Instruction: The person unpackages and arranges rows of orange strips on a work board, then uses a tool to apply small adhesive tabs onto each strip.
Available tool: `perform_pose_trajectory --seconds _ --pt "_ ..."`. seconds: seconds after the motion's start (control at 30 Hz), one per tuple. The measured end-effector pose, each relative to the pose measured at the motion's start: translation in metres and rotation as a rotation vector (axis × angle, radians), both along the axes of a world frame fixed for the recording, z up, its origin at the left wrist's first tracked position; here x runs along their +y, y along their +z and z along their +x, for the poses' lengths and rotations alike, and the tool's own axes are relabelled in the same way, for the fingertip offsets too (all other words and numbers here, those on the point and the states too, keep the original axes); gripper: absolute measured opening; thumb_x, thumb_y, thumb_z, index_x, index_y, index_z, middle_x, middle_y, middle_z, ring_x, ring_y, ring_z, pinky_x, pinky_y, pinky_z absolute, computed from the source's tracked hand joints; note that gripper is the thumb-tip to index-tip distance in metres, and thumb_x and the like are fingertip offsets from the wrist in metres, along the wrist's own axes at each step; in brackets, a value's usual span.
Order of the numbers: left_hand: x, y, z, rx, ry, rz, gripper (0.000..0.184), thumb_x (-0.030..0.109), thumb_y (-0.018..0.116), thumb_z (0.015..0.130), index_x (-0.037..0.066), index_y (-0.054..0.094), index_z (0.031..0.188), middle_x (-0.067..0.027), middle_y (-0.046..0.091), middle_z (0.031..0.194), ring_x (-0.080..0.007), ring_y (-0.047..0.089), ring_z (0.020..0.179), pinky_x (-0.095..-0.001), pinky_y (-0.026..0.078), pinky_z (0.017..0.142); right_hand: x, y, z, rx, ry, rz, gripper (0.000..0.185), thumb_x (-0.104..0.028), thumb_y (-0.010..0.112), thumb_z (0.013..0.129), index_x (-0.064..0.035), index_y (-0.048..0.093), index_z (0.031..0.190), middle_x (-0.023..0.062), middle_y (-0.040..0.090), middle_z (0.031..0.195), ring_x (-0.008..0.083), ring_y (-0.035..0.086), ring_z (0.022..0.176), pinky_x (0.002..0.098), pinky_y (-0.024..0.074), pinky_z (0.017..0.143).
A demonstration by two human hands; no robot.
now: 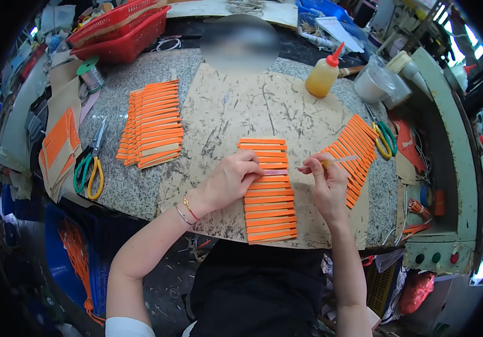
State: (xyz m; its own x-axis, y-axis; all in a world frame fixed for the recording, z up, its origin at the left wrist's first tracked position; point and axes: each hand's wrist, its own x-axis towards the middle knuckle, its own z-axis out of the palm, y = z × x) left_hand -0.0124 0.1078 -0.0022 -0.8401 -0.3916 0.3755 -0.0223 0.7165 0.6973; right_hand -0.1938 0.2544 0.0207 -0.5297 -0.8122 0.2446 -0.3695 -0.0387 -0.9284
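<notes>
An orange-and-tan slatted panel (pixel 270 210) lies in front of me on the worn tan board. My left hand (pixel 231 178) rests on its left edge, fingers pinched on a thin pale pinkish strip (pixel 275 172) that lies across the slats. To the right of the panel, my right hand (pixel 329 185) is closed around a slim, translucent yellowish stick (pixel 339 160); its exact kind is unclear. Just beyond that hand sits a fanned stack of orange strips (pixel 356 151). A similar stack of slatted pieces (pixel 151 123) stands to the left of my left hand.
Scissors (pixel 93 163) lie at left, and another pair (pixel 386 139) at right. A glue bottle (pixel 322 77) with a red nozzle stands at the back right, near a white tub (pixel 373 81). Red baskets (pixel 123 35) and a wire spool (pixel 91 75) occupy the back left.
</notes>
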Motion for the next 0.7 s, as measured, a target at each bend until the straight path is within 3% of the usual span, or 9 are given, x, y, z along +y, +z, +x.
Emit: perform_pose_trajectory --seconds 0.17,0.2,0.33,0.43,0.53,0.63,0.67,0.7 --pt "-0.001 0.002 -0.001 0.003 -0.021 -0.005 0.009 -0.002 0.07 0.08 0.0 0.071 0.089 -0.0098 0.061 0.087 -0.0262 0.063 0.078 -0.0343 0.051 0.069 -0.015 -0.003 0.01 0.138 0.112 0.109 0.014 -0.009 0.058 0.098 0.005 0.062 0.096 0.0134 0.066 0.08 0.0203 0.068 0.073 0.0299 0.0516 0.068" --pt "0.0 0.002 -0.001 -0.003 -0.02 -0.014 0.009 -0.002 0.07 0.08 0.0 0.071 0.089 -0.01 0.061 0.088 -0.0266 0.063 0.079 -0.0347 0.051 0.069 -0.019 -0.01 0.015 0.077 0.112 0.068 0.013 -0.008 0.059 0.097 0.0048 0.062 0.094 0.016 0.065 0.082 0.0254 0.067 0.072 0.0328 0.0507 0.066" --pt "0.002 0.006 0.0 -0.047 -0.001 -0.082 0.008 -0.001 0.07 0.08 0.0 0.069 0.088 -0.0106 0.062 0.089 -0.0281 0.063 0.081 -0.0363 0.052 0.07 -0.021 -0.008 0.018 0.31 0.166 0.05 0.011 -0.006 0.062 0.094 0.004 0.061 0.09 0.0159 0.065 0.085 0.033 0.064 0.074 0.0381 0.05 0.065" --pt "0.005 0.005 -0.002 -0.05 -0.005 -0.091 0.008 -0.001 0.07 0.081 -0.001 0.068 0.088 -0.0104 0.062 0.09 -0.0285 0.063 0.082 -0.0368 0.053 0.071 -0.023 -0.006 0.017 0.195 0.144 0.111 0.01 -0.005 0.062 0.093 0.0038 0.061 0.089 0.015 0.064 0.083 0.0324 0.064 0.074 0.0383 0.0495 0.065" --pt "0.004 0.002 -0.002 -0.046 -0.002 -0.083 0.007 -0.001 0.07 0.081 -0.001 0.068 0.088 -0.0104 0.062 0.09 -0.0285 0.063 0.082 -0.0365 0.053 0.071 -0.027 -0.004 0.025 0.405 0.214 -0.009 0.011 -0.006 0.061 0.094 0.0032 0.061 0.089 0.016 0.063 0.079 0.0316 0.063 0.072 0.0368 0.0488 0.064" --pt "0.004 0.002 0.0 -0.031 0.003 -0.072 0.006 -0.002 0.069 0.081 -0.001 0.068 0.087 -0.0106 0.062 0.089 -0.028 0.063 0.081 -0.0351 0.052 0.07 -0.027 -0.004 0.023 0.234 0.221 0.145 0.013 -0.006 0.056 0.099 0.0041 0.061 0.094 0.0109 0.066 0.079 0.0186 0.067 0.075 0.0268 0.052 0.072" --pt "0.003 0.003 0.0 -0.021 -0.003 -0.056 0.005 -0.002 0.069 0.082 -0.001 0.069 0.087 -0.0104 0.062 0.089 -0.0272 0.063 0.08 -0.0343 0.052 0.069 -0.026 -0.01 0.021 0.007 0.16 0.196 0.018 -0.011 0.055 0.101 0.0037 0.061 0.093 0.0079 0.065 0.08 0.0153 0.066 0.076 0.0262 0.0524 0.074" --pt "0.001 0.006 -0.001 -0.012 -0.014 -0.041 0.005 -0.003 0.069 0.082 -0.002 0.069 0.087 -0.0103 0.062 0.088 -0.0264 0.063 0.079 -0.0334 0.052 0.068 -0.023 -0.007 0.017 -0.056 0.098 0.113 0.018 -0.011 0.055 0.101 0.0034 0.062 0.092 0.0076 0.065 0.08 0.015 0.065 0.076 0.0272 0.0521 0.073"
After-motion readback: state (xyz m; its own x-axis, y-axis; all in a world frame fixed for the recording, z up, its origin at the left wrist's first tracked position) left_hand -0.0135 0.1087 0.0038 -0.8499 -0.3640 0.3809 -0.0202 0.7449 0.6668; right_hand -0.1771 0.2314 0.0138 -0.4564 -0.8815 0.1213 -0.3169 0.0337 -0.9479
